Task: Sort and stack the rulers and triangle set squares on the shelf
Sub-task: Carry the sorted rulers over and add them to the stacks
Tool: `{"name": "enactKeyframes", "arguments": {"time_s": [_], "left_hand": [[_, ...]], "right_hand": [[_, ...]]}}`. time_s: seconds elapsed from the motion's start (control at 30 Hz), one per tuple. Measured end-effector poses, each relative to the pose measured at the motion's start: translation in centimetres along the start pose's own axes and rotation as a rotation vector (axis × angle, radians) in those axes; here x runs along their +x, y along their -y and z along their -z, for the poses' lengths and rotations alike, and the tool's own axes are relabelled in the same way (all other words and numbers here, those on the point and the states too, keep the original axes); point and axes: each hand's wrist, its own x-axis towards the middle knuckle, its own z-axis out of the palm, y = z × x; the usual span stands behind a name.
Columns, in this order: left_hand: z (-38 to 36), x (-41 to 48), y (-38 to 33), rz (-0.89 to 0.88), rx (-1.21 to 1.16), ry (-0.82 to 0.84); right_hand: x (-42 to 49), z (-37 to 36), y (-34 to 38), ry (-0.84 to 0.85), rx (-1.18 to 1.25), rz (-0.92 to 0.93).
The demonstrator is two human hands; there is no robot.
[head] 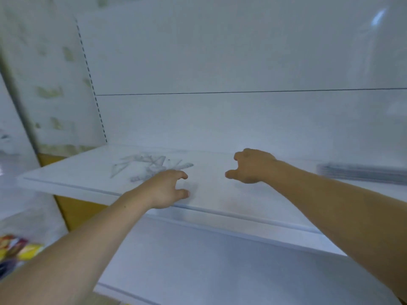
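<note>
While the clear rulers and set squares (149, 167) lie in a loose, blurred heap left of centre on the white shelf (72, 170), the left hand (164, 189) hovers at the heap's lower right edge, fingers curled half open and empty. Right of centre, the right hand (251, 166) hangs loosely open, holding nothing. Dark strips (361, 172) rest at far right.

Both bare arms reach forward, hands empty.
Left hand (164, 188) is palm down, fingers loosely curled and spread; right hand (251, 165) is farther forward, fingers curled, thumb pointing left.
</note>
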Motion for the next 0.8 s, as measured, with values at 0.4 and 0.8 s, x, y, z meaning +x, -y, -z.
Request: {"name": "enactKeyframes", "arguments": {"time_s": [0.4, 0.8], "left_hand": [[3.6, 1.9, 16.7, 0.154, 0.004, -0.080], [5.1, 13.7, 23.3, 0.201, 0.013, -0.076]], "right_hand": [[11.5, -3.1, 14.4, 0.127, 0.092, 0.243], [24.4, -4.1, 18.5, 0.161, 0.234, 0.363]]}}
